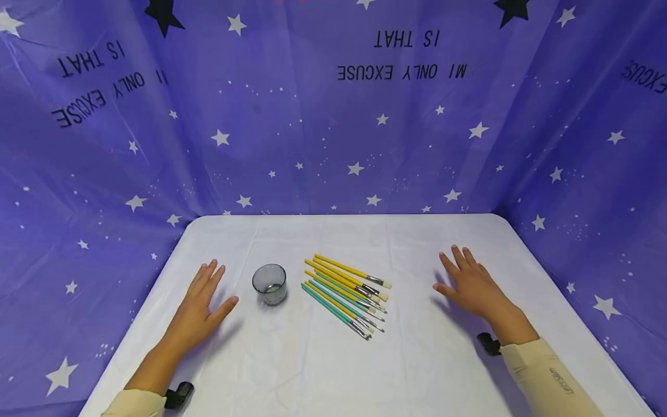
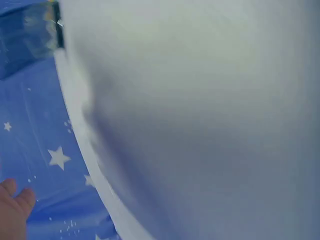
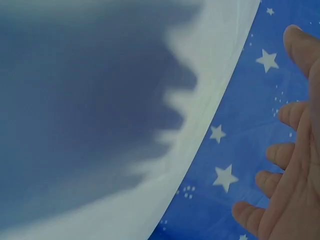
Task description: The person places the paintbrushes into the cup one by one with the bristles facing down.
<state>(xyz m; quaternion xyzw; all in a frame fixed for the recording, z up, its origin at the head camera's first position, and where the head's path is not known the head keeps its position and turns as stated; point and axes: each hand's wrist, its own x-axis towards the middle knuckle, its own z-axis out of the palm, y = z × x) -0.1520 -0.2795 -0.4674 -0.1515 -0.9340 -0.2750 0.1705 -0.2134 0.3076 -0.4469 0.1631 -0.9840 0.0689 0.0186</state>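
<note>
In the head view my left hand [image 1: 194, 315] hovers over the left side of the table, fingers straight and thumb spread, holding nothing. Just right of it stands a small clear grey glass cup [image 1: 270, 285], upright. Several paintbrushes [image 1: 341, 292] with yellow or teal handles lie side by side at the table's middle, bristles toward the lower right. On the right, my right hand [image 1: 476, 289] is held above its shadow with spread fingers and nothing in it, apart from the brushes. The right wrist view shows that hand's fingers [image 3: 280, 155] at its right edge.
A white cloth covers the table [image 1: 292, 370]. Purple curtains [image 1: 333, 127] with stars and printed words enclose its back and both sides. Black wrist devices [image 1: 179, 395] sit by the cream sleeves [image 1: 542, 370]. A glassy, blurred shape [image 2: 30, 37] shows in the left wrist view.
</note>
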